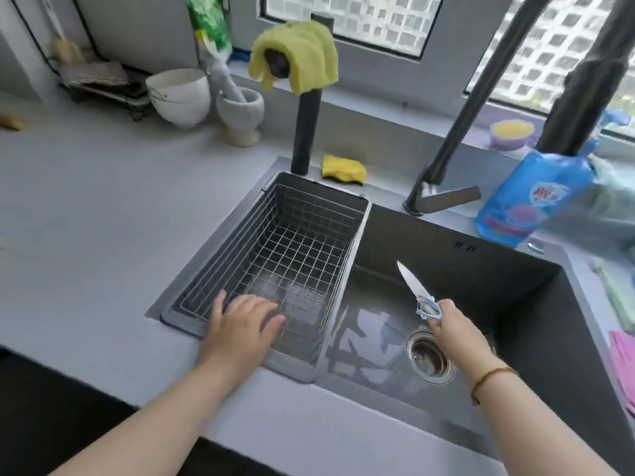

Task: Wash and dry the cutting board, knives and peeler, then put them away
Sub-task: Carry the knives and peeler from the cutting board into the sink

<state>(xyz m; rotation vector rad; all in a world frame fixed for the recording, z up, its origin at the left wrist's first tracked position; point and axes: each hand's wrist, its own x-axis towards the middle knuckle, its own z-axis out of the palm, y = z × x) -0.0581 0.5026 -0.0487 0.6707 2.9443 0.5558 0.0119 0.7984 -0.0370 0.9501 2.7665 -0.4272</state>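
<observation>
Over the sink (488,269), at lower right of the frame, the right hand (453,326) held a small knife (416,289) above the wet floor of the basin, just beyond the drain (429,359). Its fingers were curled round the pale blue handle, and the bare blade pointed up and away toward the back wall of the sink. At lower centre, the left hand (237,321) lay over the near edge of the wire basket (309,214) with its fingers spread and relaxed, holding nothing; whether it touched the wire could not be told. Neither cutting board nor peeler showed anywhere. The knife looked light and stiff, short in the blade and sharp at the tip, and probably slippery if wet, since water lay on the basin floor. The handle seemed the only safe place to take it, with the edge turned away from the other hand during any wiping. A yellow cloth (295,56) hung over a dark post at upper centre, and a blue soap bottle (536,197) stood on the worktop (86,201) at right.
</observation>
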